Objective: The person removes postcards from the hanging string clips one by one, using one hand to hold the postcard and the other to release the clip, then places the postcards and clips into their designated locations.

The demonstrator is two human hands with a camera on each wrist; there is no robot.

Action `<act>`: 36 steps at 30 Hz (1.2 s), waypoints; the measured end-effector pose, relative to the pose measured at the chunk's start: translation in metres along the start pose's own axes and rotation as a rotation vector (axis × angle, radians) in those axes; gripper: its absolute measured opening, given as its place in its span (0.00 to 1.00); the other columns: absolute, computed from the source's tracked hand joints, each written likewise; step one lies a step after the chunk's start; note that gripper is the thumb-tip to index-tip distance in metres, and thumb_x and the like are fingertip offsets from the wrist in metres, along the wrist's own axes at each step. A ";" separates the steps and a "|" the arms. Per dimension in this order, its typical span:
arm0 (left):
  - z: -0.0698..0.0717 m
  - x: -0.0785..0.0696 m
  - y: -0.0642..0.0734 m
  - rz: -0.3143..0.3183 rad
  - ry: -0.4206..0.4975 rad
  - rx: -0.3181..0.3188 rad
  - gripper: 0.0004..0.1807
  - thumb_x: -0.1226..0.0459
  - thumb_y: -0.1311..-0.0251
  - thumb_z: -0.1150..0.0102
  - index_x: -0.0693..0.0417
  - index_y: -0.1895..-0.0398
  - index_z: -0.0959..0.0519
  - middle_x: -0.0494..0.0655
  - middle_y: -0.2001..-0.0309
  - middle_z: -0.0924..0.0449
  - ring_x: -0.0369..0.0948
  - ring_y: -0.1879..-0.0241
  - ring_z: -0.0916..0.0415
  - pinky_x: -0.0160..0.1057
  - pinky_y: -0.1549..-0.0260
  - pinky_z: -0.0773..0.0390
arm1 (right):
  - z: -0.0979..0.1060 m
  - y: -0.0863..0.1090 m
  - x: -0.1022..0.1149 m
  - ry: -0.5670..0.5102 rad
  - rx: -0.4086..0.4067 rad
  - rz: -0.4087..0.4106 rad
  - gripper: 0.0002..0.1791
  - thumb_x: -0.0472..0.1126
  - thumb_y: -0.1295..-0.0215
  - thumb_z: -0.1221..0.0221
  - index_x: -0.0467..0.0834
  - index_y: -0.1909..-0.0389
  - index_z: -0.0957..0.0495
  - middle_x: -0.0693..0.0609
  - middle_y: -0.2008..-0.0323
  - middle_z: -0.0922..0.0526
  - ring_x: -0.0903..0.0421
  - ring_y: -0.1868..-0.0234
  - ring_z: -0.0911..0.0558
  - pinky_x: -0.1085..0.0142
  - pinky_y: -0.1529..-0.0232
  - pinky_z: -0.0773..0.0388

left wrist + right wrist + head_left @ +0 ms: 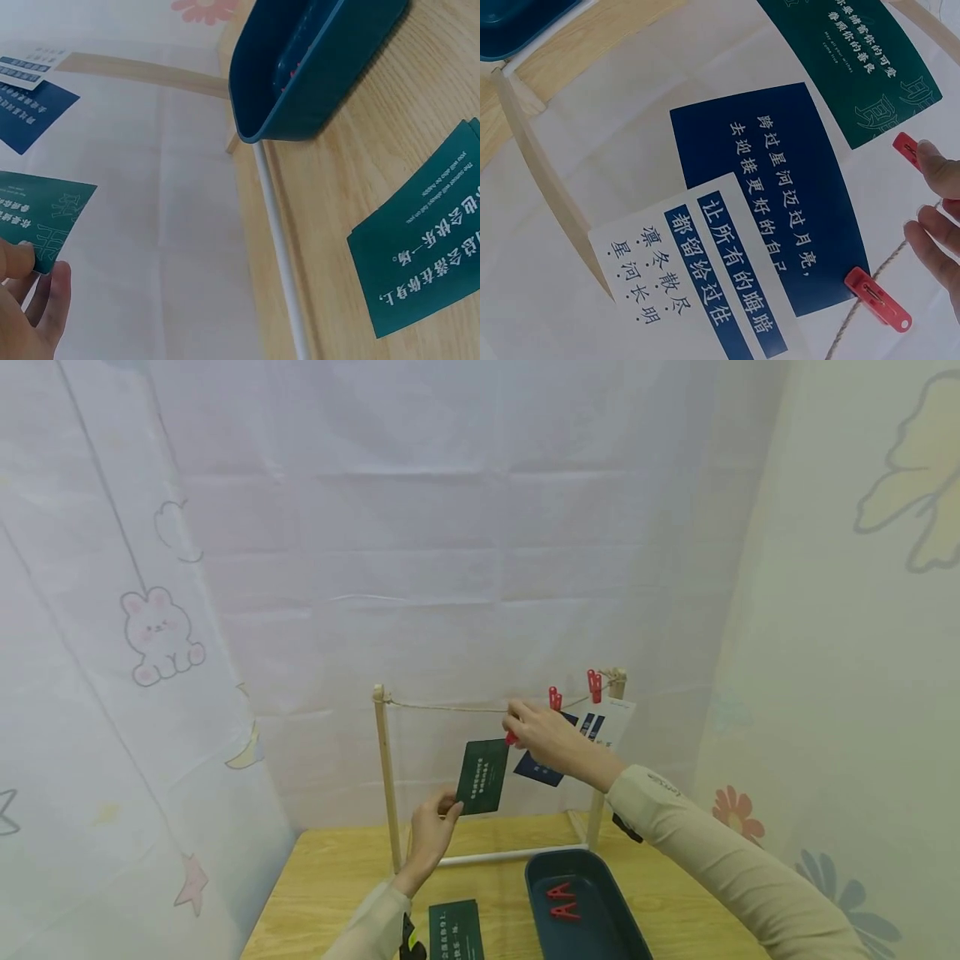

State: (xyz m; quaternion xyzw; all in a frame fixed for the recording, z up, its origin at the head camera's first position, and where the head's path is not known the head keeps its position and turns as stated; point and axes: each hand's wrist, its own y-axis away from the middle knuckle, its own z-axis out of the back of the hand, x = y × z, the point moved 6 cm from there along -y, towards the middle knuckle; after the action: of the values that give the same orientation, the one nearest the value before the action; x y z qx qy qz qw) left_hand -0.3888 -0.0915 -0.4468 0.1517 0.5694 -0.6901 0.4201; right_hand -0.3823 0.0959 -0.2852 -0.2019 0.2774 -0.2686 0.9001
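My left hand (433, 828) pinches a green card (483, 775) by its lower left corner, thumb in front. The card is held up below the string (442, 707) of a wooden frame. At the string my right hand (551, 737) pinches a red clothespin (907, 150), close to the card's top corner; in the right wrist view a small gap shows between clothespin and card. A dark blue card (757, 150) hangs from the string by another red clothespin (877, 298). Partly over it hangs a white card (697, 277) with blue bands, beside the frame's right post.
A dark blue tray (534, 893) with red clothespins (564, 912) in it stands at the table's front right. Left of it lies a stack of green cards (456, 930). The frame's white bottom bar (510, 855) crosses the wooden table (322, 885). Printed cloth hangs behind.
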 end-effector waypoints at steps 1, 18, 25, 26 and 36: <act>0.000 0.001 0.001 0.006 0.005 0.009 0.06 0.75 0.40 0.36 0.61 0.61 0.17 0.54 0.70 0.16 0.45 0.72 0.18 0.37 0.72 0.18 | -0.002 0.001 0.000 0.004 0.009 -0.002 0.16 0.33 0.46 0.27 0.38 0.59 0.22 0.47 0.61 0.28 0.55 0.67 0.26 0.66 0.66 0.23; 0.007 0.015 0.010 0.059 -0.026 0.014 0.04 0.75 0.40 0.36 0.62 0.62 0.17 0.55 0.69 0.16 0.47 0.71 0.17 0.37 0.71 0.19 | -0.024 0.020 0.001 -0.031 0.054 0.001 0.12 0.32 0.41 0.31 0.42 0.59 0.22 0.47 0.59 0.29 0.58 0.72 0.30 0.70 0.73 0.29; 0.008 0.019 0.019 0.011 -0.058 0.010 0.03 0.75 0.42 0.34 0.62 0.66 0.17 0.53 0.71 0.15 0.47 0.70 0.16 0.42 0.71 0.17 | -0.034 0.028 0.006 -0.062 0.080 -0.004 0.10 0.35 0.42 0.29 0.43 0.62 0.20 0.51 0.64 0.31 0.59 0.72 0.34 0.69 0.74 0.35; 0.008 0.019 0.021 0.015 -0.061 0.016 0.03 0.75 0.42 0.34 0.62 0.65 0.17 0.53 0.70 0.15 0.47 0.70 0.16 0.42 0.72 0.18 | -0.035 0.030 0.007 -0.067 0.079 -0.002 0.10 0.35 0.42 0.29 0.43 0.63 0.20 0.51 0.65 0.32 0.59 0.72 0.34 0.69 0.74 0.35; 0.009 0.035 0.032 0.093 -0.091 0.034 0.07 0.74 0.43 0.32 0.64 0.62 0.16 0.54 0.68 0.14 0.46 0.70 0.17 0.38 0.73 0.19 | -0.046 0.042 0.014 -0.129 0.167 -0.013 0.07 0.37 0.39 0.31 0.45 0.63 0.20 0.55 0.66 0.31 0.59 0.67 0.31 0.67 0.68 0.30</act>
State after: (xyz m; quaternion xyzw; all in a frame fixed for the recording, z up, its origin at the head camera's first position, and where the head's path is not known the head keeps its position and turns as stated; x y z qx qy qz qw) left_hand -0.3831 -0.1138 -0.4894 0.1537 0.5303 -0.6855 0.4746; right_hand -0.3842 0.1103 -0.3473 -0.1445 0.1943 -0.2830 0.9281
